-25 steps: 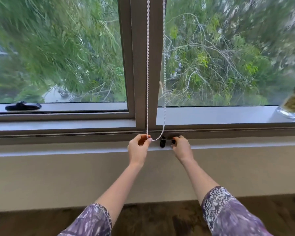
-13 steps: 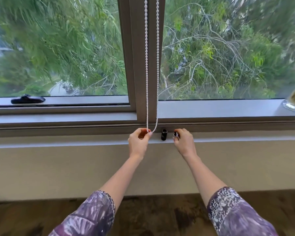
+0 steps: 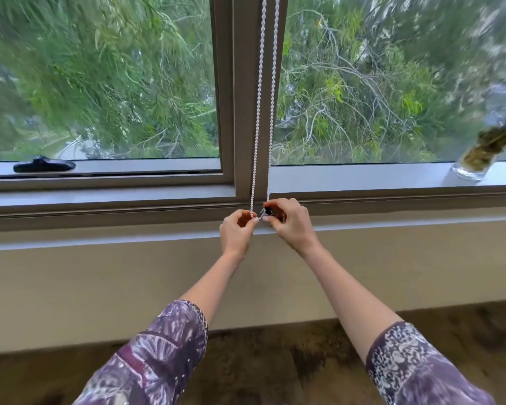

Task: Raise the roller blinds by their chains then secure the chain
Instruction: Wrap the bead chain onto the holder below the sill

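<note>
A white beaded chain (image 3: 257, 118) hangs in a loop down the grey centre post (image 3: 243, 92) of the window. The blind itself is out of view above. My left hand (image 3: 236, 232) pinches the bottom of the chain loop at the sill. My right hand (image 3: 289, 222) is pressed up against it, fingers closed on a small black chain clip (image 3: 268, 212) fixed to the frame. The bottom of the loop meets the clip between my fingertips; whether it is seated there is hidden.
A black window handle (image 3: 44, 164) lies on the left sash. A glass jar with dried plant matter (image 3: 479, 157) stands on the sill at the far right. Below the sill is a beige wall (image 3: 100, 287), then dark carpet.
My right hand has moved left onto the black clip and now touches my left hand. The chain loop's bottom has shifted right to the clip.
</note>
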{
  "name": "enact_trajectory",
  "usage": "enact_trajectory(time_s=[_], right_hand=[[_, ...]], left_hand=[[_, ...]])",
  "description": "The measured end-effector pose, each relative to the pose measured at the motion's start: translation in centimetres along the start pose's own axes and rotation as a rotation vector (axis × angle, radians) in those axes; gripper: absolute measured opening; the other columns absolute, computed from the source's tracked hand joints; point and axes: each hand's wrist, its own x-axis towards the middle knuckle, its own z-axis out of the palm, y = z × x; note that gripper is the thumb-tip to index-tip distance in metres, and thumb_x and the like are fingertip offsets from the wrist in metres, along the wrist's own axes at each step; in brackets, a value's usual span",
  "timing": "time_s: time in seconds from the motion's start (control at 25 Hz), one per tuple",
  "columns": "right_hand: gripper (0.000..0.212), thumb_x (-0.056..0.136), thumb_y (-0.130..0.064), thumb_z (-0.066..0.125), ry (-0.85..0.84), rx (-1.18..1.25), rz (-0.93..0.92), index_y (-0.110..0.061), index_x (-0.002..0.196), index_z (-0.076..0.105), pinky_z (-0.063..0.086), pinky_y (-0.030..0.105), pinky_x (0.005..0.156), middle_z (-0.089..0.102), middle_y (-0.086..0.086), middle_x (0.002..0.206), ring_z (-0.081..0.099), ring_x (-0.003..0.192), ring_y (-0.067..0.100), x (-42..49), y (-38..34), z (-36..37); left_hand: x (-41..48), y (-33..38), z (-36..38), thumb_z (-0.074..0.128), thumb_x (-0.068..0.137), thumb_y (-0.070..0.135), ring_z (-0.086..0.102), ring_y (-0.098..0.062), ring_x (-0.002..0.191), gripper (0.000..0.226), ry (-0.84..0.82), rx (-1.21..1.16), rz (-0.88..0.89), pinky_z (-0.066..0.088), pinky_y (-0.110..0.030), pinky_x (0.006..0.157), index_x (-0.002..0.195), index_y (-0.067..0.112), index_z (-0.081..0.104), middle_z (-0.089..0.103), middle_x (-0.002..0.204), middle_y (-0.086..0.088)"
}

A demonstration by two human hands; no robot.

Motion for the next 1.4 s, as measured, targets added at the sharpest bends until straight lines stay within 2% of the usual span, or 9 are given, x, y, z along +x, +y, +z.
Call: enact_trajectory(time_s=[0.12, 0.24, 0.48, 0.76, 0.92, 1.12, 1.24, 1.32, 1.4], right_hand=[[0.028, 0.077, -0.012, 0.072, -0.001, -0.014, 0.000, -0.015, 0.105, 0.069, 0.036, 0.016, 0.071, 0.073, 0.001, 0.094, 0.055, 0.082, 0.018, 0.0, -0.7, 0.7], [0.029, 0.077, -0.011, 0.072, -0.026, -0.013, 0.034, -0.016, 0.106, 0.070, 0.044, 0.026, 0.076, 0.072, 0.001, 0.091, 0.054, 0.085, 0.019, -0.3, -1.1, 1.7], [0.028, 0.077, -0.012, 0.072, -0.053, -0.075, 0.065, -0.014, 0.105, 0.070, 0.043, 0.030, 0.075, 0.072, 0.003, 0.087, 0.053, 0.086, 0.023, -0.4, -1.2, 2.9], [0.022, 0.079, -0.016, 0.072, -0.059, -0.079, 0.150, -0.018, 0.100, 0.066, 0.035, 0.014, 0.074, 0.051, -0.006, 0.082, 0.051, 0.076, 0.011, -0.3, -1.0, 3.5], [0.016, 0.081, -0.022, 0.071, -0.028, -0.091, 0.149, -0.018, 0.097, 0.070, 0.032, 0.014, 0.068, 0.052, -0.002, 0.080, 0.051, 0.072, 0.011, -0.5, -0.8, 3.7], [0.022, 0.084, -0.019, 0.068, -0.015, 0.017, 0.182, -0.024, 0.106, 0.070, 0.043, 0.015, 0.076, 0.061, -0.001, 0.086, 0.057, 0.081, 0.009, -1.0, -0.5, 4.0], [0.014, 0.082, -0.016, 0.069, 0.197, 0.136, 0.209, -0.024, 0.093, 0.071, 0.045, 0.010, 0.069, 0.069, -0.006, 0.082, 0.062, 0.077, 0.004, -1.2, -0.5, 3.7], [0.008, 0.083, -0.016, 0.068, 0.347, 0.259, 0.288, -0.022, 0.089, 0.069, 0.049, 0.015, 0.066, 0.072, -0.007, 0.081, 0.066, 0.074, 0.005, -1.0, -0.2, 3.1], [0.020, 0.081, -0.013, 0.069, 0.245, 0.349, 0.366, -0.019, 0.100, 0.069, 0.051, 0.020, 0.071, 0.072, -0.003, 0.088, 0.065, 0.079, 0.008, -0.5, 0.3, 2.2]], left_hand=[[-0.7, -0.3, -0.3, 0.077, 0.077, 0.022, 0.061, -0.005, 0.068, 0.010, -0.033, -0.053, 0.007, 0.047, -0.013, 0.065, 0.080, 0.016, 0.070, 0.070, 0.075, 0.003], [-1.0, -0.5, -0.5, 0.075, 0.079, 0.019, 0.064, -0.009, 0.074, 0.011, -0.034, -0.058, 0.011, 0.051, -0.019, 0.071, 0.086, 0.011, 0.071, 0.071, 0.079, 0.001], [-0.3, -1.2, -1.4, 0.072, 0.079, 0.009, 0.069, -0.014, 0.079, 0.014, -0.092, -0.031, 0.032, 0.057, -0.030, 0.080, 0.091, 0.015, 0.070, 0.074, 0.084, -0.002], [-0.2, -2.1, -2.1, 0.073, 0.078, 0.010, 0.070, -0.013, 0.085, 0.025, -0.215, -0.058, 0.068, 0.059, -0.035, 0.082, 0.101, 0.017, 0.070, 0.074, 0.090, 0.000], [0.1, -2.3, -1.9, 0.073, 0.082, 0.016, 0.069, -0.011, 0.084, 0.023, -0.231, -0.123, 0.042, 0.058, -0.033, 0.081, 0.105, 0.014, 0.071, 0.075, 0.092, -0.002], [-0.1, -2.4, -1.2, 0.070, 0.084, 0.017, 0.068, -0.013, 0.084, 0.020, -0.227, -0.190, 0.045, 0.057, -0.033, 0.079, 0.103, 0.011, 0.072, 0.075, 0.094, -0.008], [0.0, -2.5, -0.8, 0.070, 0.081, 0.006, 0.068, -0.016, 0.085, 0.024, -0.274, -0.228, 0.019, 0.056, -0.035, 0.081, 0.104, 0.009, 0.072, 0.075, 0.097, -0.009], [0.1, -2.4, -0.5, 0.070, 0.079, 0.002, 0.065, -0.014, 0.081, 0.028, -0.299, -0.232, 0.004, 0.055, -0.036, 0.081, 0.107, 0.006, 0.070, 0.073, 0.097, -0.008], [0.3, -2.3, -0.1, 0.069, 0.080, 0.001, 0.063, -0.012, 0.080, 0.027, -0.334, -0.234, 0.010, 0.055, -0.034, 0.079, 0.107, 0.005, 0.070, 0.073, 0.096, -0.008]])
